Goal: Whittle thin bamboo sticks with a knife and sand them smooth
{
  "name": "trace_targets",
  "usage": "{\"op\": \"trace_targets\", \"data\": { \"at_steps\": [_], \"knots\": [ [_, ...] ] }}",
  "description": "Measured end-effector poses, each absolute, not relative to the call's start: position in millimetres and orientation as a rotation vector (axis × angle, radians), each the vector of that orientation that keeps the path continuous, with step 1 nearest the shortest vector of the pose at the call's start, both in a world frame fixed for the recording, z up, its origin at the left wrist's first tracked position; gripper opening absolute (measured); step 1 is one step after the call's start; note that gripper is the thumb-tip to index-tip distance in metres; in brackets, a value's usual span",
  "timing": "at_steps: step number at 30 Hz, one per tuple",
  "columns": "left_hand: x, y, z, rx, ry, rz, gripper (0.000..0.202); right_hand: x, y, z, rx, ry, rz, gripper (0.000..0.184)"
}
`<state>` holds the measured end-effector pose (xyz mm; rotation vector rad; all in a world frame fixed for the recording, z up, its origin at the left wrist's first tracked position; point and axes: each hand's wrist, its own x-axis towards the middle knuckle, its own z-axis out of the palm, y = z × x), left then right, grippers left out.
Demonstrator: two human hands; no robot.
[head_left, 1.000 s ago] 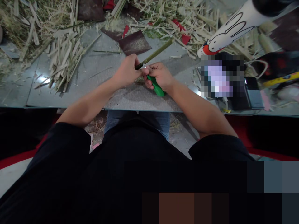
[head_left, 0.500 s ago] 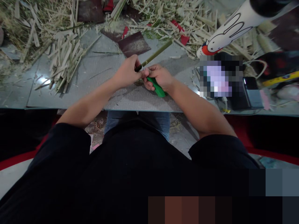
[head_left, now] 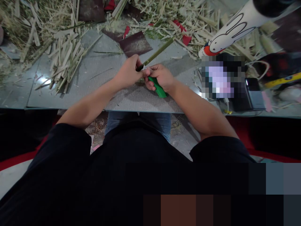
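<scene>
Almost nothing shifts vs. earlier: L hand (head_left: 127, 72) pinches stick (head_left: 158, 53), long axis slanting fwd-right; R hand (head_left: 163, 78), meeting L, clamps green handle (head_left: 158, 88).

On the right of the bench (head_left: 178, 103), a white cylinder (head_left: 235, 29) with a dark upper end and an outlined rabbit slants across the view. Just below it glows a blurred-out screen (head_left: 219, 80), beside a glossy dark rectangular object (head_left: 255, 92), a looping white cable (head_left: 266, 66) and a long yellow object (head_left: 283, 80). Pale shavings (head_left: 162, 12) heap along the far side, mixed with red scraps (head_left: 187, 40). Near them lies a dark brown sheet (head_left: 136, 44); to its left, loose pale strips (head_left: 67, 58) form a pile.
</scene>
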<state>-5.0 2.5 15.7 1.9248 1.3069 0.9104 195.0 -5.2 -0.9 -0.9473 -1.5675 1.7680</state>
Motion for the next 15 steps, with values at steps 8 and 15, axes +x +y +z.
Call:
{"op": "trace_targets", "data": {
  "at_steps": [8,15],
  "knots": [
    [-2.0,2.4,13.7,1.946,1.341,0.867,0.076,199.2,-2.9,-0.1,-0.901,-1.561,1.84,0.051],
    [-5.1,6.2,15.4,1.935,1.347,0.883,0.078,193.0,-10.2,2.1,-0.878,-1.575,1.673,0.057]
  ]
}}
